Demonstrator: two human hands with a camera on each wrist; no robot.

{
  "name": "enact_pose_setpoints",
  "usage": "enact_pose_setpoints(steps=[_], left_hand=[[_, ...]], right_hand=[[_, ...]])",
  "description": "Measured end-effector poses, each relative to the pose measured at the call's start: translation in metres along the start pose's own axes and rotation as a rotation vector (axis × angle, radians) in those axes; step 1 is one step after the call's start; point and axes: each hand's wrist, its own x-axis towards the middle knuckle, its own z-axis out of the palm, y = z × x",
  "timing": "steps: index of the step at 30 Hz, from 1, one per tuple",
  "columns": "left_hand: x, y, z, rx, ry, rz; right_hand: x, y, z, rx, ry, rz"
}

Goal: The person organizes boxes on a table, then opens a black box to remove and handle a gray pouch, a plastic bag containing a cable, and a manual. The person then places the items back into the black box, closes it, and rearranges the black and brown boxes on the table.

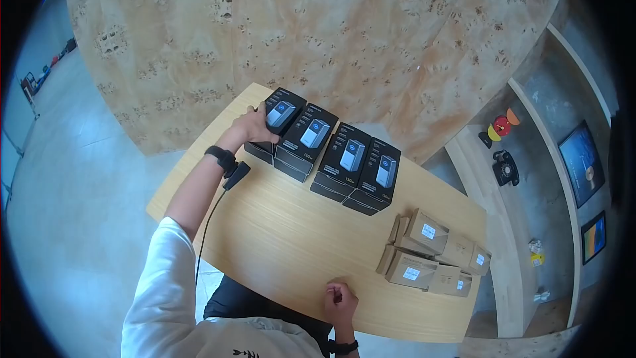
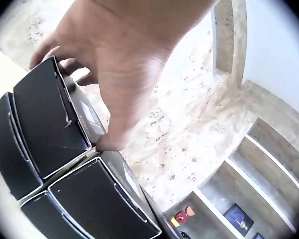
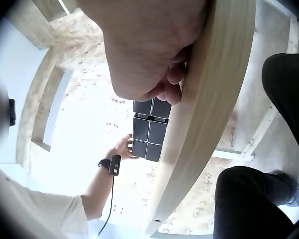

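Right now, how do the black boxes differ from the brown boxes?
The black boxes carry a printed product picture on top; the brown boxes are plain cardboard with white labels. The black boxes look larger, the brown boxes smaller. The left hand grips one of the black boxes, while neither hand touches the brown boxes. Both groups sit on the table.

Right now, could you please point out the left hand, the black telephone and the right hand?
Left hand (image 1: 252,126), head view, back of the hand.
Black telephone (image 1: 507,170), head view, the dial.
Right hand (image 1: 344,306), head view, middle of the hand.
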Motion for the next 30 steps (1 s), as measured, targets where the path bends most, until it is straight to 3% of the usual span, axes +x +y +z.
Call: enact_pose_setpoints(steps=[3, 6, 8, 10, 12, 14, 16, 18, 19, 21, 22, 24, 25, 27, 28, 30], left_hand=[[0.003, -0.012, 0.007, 0.021, 0.0, 0.056], [-0.004, -0.035, 0.014, -0.22, 0.105, 0.13], [-0.039, -0.046, 0.012, -0.387, 0.363, 0.267], [-0.114, -0.033, 0.01, -0.463, 0.53, 0.159], [-0.175, -0.036, 0.033, -0.567, 0.632, 0.228], [-0.247, -0.02, 0.044, -0.699, 0.459, 0.148], [-0.293, -0.018, 0.078, -0.705, 0.39, 0.192], [-0.333, -0.001, 0.086, -0.618, 0.26, 0.135], [-0.346, 0.01, 0.088, -0.671, 0.187, 0.094], [-0.368, 0.022, 0.104, -0.744, 0.045, 0.054], [-0.375, 0.014, 0.124, -0.643, 0.109, 0.192], [-0.39, 0.016, 0.12, -0.701, 0.042, 0.228], [-0.391, 0.012, 0.118, -0.718, 0.051, 0.212], [-0.386, 0.0, 0.108, -1.094, -0.224, 0.113], [-0.378, -0.001, 0.091, -1.033, -0.279, 0.051], [-0.357, -0.018, 0.112, -0.808, 0.118, 0.169]], right_hand=[[-0.002, 0.003, -0.001, -0.019, -0.002, -0.022], [-0.001, 0.006, 0.0, 0.036, 0.019, -0.017], [-0.002, 0.005, -0.002, 0.028, 0.02, -0.019], [-0.002, 0.005, -0.001, 0.033, 0.015, -0.012], [-0.003, 0.003, -0.004, 0.026, -0.022, 0.033], [0.002, -0.013, -0.006, 0.11, -0.157, 0.035], [0.009, -0.041, -0.001, 0.295, -0.376, 0.063], [0.017, -0.077, 0.012, 0.487, -0.561, 0.057], [0.017, -0.094, 0.024, 0.477, -0.573, 0.084], [0.014, -0.116, 0.042, 0.563, -0.429, 0.011], [0.014, -0.113, 0.04, 0.544, -0.451, 0.022], [0.018, -0.095, 0.042, 0.514, -0.378, 0.101], [0.025, -0.078, 0.038, 0.509, -0.346, 0.057], [0.041, -0.059, 0.022, 0.547, -0.359, 0.071], [0.051, -0.054, 0.018, 0.601, -0.353, 0.071], [0.057, -0.046, 0.011, 0.541, -0.335, 0.04]])
